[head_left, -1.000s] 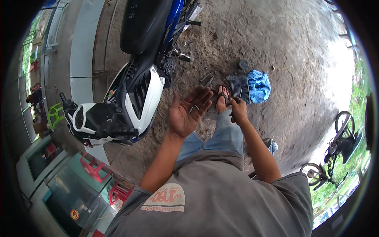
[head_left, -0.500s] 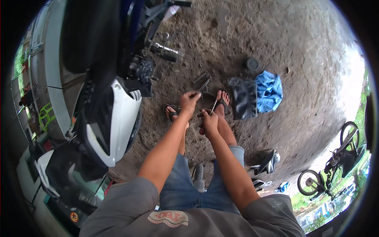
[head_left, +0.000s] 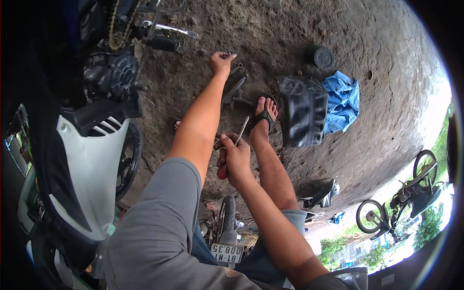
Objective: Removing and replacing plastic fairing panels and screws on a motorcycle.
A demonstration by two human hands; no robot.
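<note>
My left hand [head_left: 221, 64] reaches far forward over the dirt ground. Its fingers are pinched together at a small dark thing too tiny to make out. Nearer to me, my right hand [head_left: 237, 157] grips a screwdriver [head_left: 242, 130]. The red handle lies under the fingers, and the bare metal shaft points up and away. Between the left hand and my right foot, a forked metal part [head_left: 235, 91] lies on the ground. My right foot [head_left: 264, 121] wears a dark flip-flop; the left foot is mostly hidden behind my left arm.
At left stands a partly opened motorbike with a white panel [head_left: 89, 164] and an exposed engine [head_left: 113, 75]. Right of my foot lie a black seat-like piece [head_left: 304, 113], a blue cloth [head_left: 342, 101] and a dark round container [head_left: 323, 58]. Another motorbike [head_left: 406, 198] stands far right.
My left hand has moved forward, away from the right hand. My right hand has shifted slightly left with the screwdriver still in it. The view has turned, and I lean further forward.
</note>
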